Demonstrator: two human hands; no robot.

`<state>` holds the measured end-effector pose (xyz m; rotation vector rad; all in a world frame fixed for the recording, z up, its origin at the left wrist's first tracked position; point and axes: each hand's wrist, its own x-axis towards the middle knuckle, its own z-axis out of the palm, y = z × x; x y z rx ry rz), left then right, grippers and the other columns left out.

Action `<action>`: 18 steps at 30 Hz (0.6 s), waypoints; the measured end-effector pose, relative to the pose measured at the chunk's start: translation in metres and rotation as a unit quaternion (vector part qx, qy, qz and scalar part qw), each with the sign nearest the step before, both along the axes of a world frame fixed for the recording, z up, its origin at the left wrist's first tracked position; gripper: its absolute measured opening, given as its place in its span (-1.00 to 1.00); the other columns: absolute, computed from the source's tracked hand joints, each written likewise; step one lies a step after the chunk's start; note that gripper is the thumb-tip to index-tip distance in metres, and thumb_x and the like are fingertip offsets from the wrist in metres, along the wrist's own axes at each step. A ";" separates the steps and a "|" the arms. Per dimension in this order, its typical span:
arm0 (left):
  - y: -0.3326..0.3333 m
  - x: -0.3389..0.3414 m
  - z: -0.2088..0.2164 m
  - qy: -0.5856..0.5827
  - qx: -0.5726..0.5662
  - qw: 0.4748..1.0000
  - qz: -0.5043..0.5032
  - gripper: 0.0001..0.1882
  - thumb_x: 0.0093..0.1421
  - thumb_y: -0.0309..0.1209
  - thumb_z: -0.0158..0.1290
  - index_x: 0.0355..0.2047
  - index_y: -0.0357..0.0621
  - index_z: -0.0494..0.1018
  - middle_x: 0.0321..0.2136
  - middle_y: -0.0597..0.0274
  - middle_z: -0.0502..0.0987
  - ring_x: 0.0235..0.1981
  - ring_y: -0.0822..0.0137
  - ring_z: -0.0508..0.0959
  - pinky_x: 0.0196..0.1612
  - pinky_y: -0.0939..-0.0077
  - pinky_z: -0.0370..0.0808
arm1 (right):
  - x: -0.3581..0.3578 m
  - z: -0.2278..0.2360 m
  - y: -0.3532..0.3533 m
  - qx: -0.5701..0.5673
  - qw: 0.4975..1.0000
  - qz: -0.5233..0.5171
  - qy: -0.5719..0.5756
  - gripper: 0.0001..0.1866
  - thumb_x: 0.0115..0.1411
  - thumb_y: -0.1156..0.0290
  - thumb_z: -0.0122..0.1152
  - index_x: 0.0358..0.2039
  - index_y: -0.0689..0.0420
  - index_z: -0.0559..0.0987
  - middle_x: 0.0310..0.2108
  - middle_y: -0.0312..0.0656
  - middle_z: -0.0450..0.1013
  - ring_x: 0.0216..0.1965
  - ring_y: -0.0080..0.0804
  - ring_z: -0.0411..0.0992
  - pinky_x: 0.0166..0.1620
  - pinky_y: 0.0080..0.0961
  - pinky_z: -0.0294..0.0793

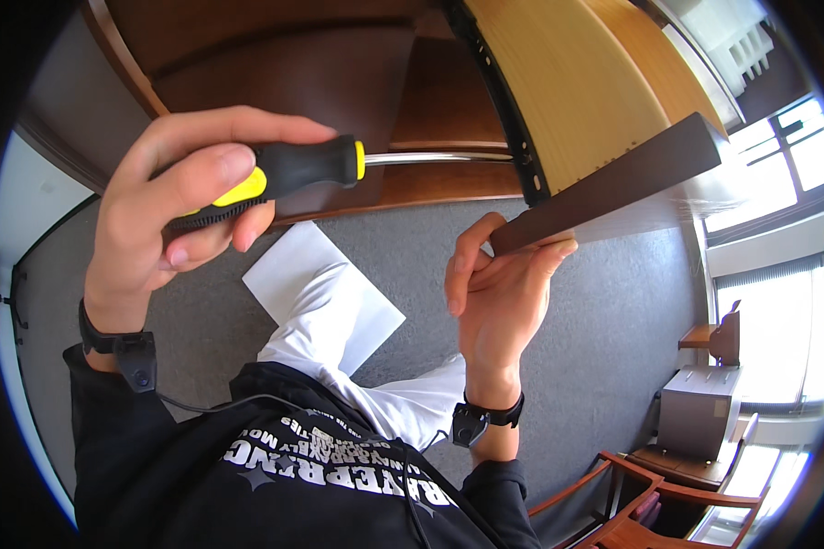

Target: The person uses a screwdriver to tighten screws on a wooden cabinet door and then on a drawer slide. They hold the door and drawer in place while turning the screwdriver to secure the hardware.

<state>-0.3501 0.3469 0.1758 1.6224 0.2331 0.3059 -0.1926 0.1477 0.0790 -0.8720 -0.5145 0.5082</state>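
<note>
My left hand (pixel 151 197) is closed round the black and yellow handle of a screwdriver (pixel 311 171). Its metal shaft points right, and the tip meets a black drawer slide (pixel 510 105) on the side of a pulled-out drawer. Pale wood forms the drawer's side panel (pixel 572 87); the drawer front (pixel 618 178) is dark brown. Under that front, my right hand (pixel 504 306) grips its lower edge between thumb and fingers. Whether a screw sits at the tip is too small to tell.
A dark brown cabinet (pixel 293 82) stands directly ahead. Below it, a white sheet (pixel 375 316) lies on the grey floor (pixel 595 320) by my leg. At the lower right are a wooden chair (pixel 613 494) and a grey box-shaped unit (pixel 696 412), with bright windows behind.
</note>
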 end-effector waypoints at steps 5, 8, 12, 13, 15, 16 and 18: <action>0.003 0.000 -0.001 -0.001 0.033 0.999 -0.005 -0.54 0.28 -0.30 -0.16 0.03 -0.44 0.42 -0.58 0.11 0.50 -0.82 0.75 0.12 -0.74 0.88 0.06 | -0.002 0.000 0.009 -0.012 1.000 -0.003 -0.019 -0.31 0.34 -0.28 -0.57 0.04 0.09 0.19 -0.57 -0.14 0.29 -0.81 -0.52 0.19 -0.72 -0.68 0.20; 0.002 -0.001 0.000 0.015 0.097 0.995 0.035 -0.58 0.21 -0.37 -0.16 -0.03 -0.31 0.53 -0.65 0.24 0.45 -0.79 0.75 0.13 -0.72 0.83 0.07 | -0.002 0.000 0.015 -0.015 0.999 -0.012 -0.027 -0.32 0.34 -0.27 -0.59 0.05 0.09 0.18 -0.59 -0.14 0.29 -0.82 -0.52 0.18 -0.75 -0.68 0.20; 0.001 -0.003 0.003 0.016 0.165 0.986 0.030 -0.59 0.14 -0.42 -0.11 -0.07 -0.29 0.56 -0.64 0.28 0.45 -0.71 0.66 0.27 -0.62 0.74 0.20 | -0.002 0.000 0.017 -0.017 0.999 -0.036 -0.033 -0.37 0.35 -0.24 -0.61 0.02 0.04 0.19 -0.60 -0.14 0.28 -0.84 -0.52 0.16 -0.77 -0.69 0.19; 0.002 -0.002 0.003 0.009 0.184 0.982 0.027 -0.60 0.12 -0.44 -0.10 -0.07 -0.29 0.56 -0.64 0.29 0.46 -0.69 0.63 0.31 -0.59 0.72 0.24 | -0.001 0.000 0.017 -0.019 0.999 -0.038 -0.031 -0.38 0.35 -0.24 -0.61 0.01 0.02 0.20 -0.61 -0.15 0.28 -0.84 -0.53 0.16 -0.77 -0.69 0.19; 0.006 0.001 0.002 -0.013 0.211 0.977 0.023 -0.60 0.11 -0.46 -0.08 -0.08 -0.28 0.56 -0.63 0.29 0.47 -0.64 0.59 0.37 -0.54 0.69 0.29 | 0.001 0.000 0.017 0.014 1.000 -0.006 -0.028 -0.44 0.37 -0.22 -0.61 -0.14 0.03 0.17 -0.56 -0.07 0.31 -0.81 -0.45 0.21 -0.69 -0.62 0.25; 0.007 0.003 0.000 -0.028 0.219 0.975 0.022 -0.61 0.11 -0.47 -0.07 -0.08 -0.28 0.56 -0.63 0.29 0.48 -0.62 0.57 0.39 -0.52 0.68 0.31 | 0.002 0.000 0.017 0.038 0.999 0.012 -0.032 -0.45 0.37 -0.20 -0.61 -0.22 0.04 0.16 -0.54 -0.03 0.32 -0.79 -0.41 0.24 -0.65 -0.59 0.28; 0.014 0.006 0.000 -0.041 0.233 0.972 0.011 -0.62 0.10 -0.48 -0.05 -0.08 -0.27 0.57 -0.59 0.26 0.52 -0.59 0.55 0.43 -0.48 0.67 0.34 | 0.003 0.000 0.017 0.024 0.999 0.011 -0.030 -0.46 0.38 -0.19 -0.61 -0.21 0.04 0.17 -0.54 -0.04 0.31 -0.79 -0.42 0.22 -0.66 -0.60 0.27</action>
